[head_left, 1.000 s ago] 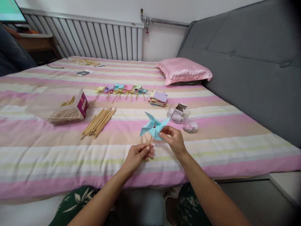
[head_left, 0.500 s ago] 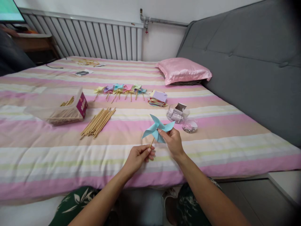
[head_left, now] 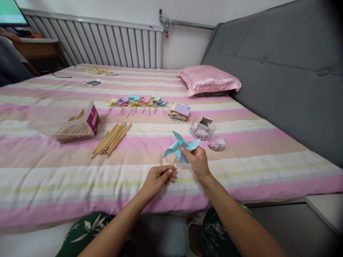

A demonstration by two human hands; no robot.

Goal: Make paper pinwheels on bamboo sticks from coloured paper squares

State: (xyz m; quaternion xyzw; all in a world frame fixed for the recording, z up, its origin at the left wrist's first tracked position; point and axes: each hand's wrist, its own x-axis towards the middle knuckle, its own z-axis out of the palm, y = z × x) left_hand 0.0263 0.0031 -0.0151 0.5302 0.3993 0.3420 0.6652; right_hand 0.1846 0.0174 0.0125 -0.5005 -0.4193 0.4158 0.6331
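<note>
Pinwheels, sticks, pillow on bed

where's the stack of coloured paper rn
In the head view, the stack of coloured paper lies just right of centre, beyond the held blue pinwheel, between the row of pinwheels and the clear plastic tub.

The one head-worn view looks forward and down across the bed from its near side, left hand and right hand close (toward six o'clock), the radiator farther off at eleven, the headboard at two.
</note>
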